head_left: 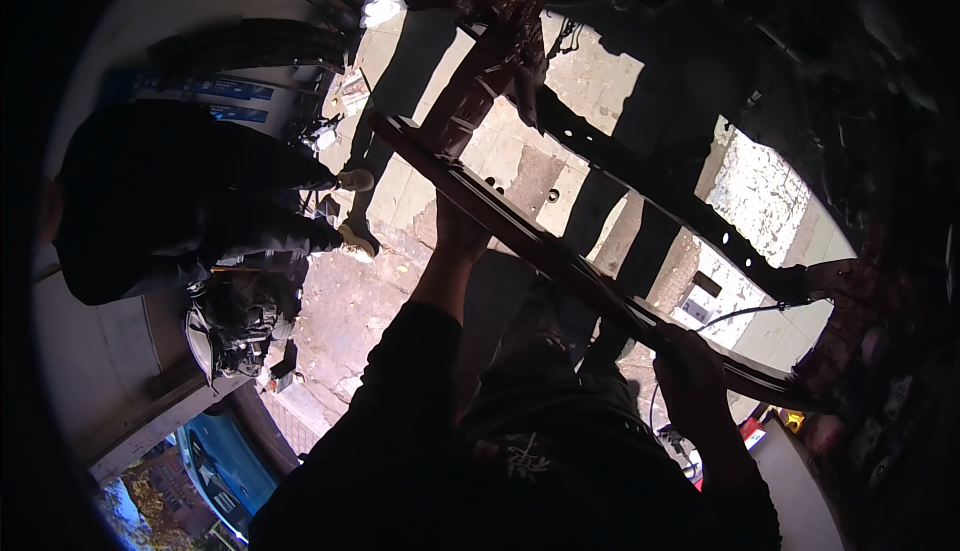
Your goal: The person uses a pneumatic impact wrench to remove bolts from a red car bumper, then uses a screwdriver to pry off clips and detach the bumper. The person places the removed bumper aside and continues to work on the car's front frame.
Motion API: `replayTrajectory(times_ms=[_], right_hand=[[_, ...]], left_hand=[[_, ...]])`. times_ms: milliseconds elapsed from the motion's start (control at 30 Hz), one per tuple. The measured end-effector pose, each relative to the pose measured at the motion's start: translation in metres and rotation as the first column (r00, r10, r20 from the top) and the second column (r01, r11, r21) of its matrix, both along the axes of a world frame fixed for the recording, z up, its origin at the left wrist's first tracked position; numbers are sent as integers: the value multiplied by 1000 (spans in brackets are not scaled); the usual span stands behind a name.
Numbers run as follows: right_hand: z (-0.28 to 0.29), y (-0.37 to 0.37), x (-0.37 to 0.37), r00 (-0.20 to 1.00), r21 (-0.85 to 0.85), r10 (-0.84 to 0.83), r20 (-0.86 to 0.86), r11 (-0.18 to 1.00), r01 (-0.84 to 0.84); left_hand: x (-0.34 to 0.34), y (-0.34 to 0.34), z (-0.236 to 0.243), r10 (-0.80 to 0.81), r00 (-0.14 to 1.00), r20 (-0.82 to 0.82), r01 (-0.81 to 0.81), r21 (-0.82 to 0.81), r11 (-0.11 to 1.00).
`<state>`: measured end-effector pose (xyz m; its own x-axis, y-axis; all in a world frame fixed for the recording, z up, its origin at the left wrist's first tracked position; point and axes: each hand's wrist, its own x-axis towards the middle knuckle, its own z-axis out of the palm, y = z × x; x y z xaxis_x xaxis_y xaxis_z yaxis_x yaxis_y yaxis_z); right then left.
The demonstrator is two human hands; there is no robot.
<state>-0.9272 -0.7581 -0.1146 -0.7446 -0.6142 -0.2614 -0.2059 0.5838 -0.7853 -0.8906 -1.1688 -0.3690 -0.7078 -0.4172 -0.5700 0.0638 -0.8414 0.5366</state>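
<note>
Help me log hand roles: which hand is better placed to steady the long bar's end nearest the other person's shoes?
Probably left: the left hand meets the long bar nearer that end; the right hand holds it toward the other.

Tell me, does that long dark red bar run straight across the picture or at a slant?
At a slant: the bar runs from upper left to lower right, the left hand meeting it higher than the right hand.

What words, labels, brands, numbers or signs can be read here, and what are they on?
White printed mark on the wearer's dark clothing: looks like lettering, but I won't copy it out.
Pale marks on the blue strips at left: too small to read.
I can make out no other text.
</note>
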Motion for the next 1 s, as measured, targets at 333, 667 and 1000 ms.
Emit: replayTrajectory(times_ms=[333,667,1000], right_hand=[[-21,-65,-25,983,-71,-21,181,997,34],[-31,-88,-23,981,-39,-6,195,999,14],[-159,-225,-98,957,45,123,264,989,-139]], left_hand=[[-8,-24,-25,54,996,-64,-32,312,950],[-8,-41,-48,40,984,-173,14,303,953],[-9,-47,-33,76,993,-95,-40,341,939]])
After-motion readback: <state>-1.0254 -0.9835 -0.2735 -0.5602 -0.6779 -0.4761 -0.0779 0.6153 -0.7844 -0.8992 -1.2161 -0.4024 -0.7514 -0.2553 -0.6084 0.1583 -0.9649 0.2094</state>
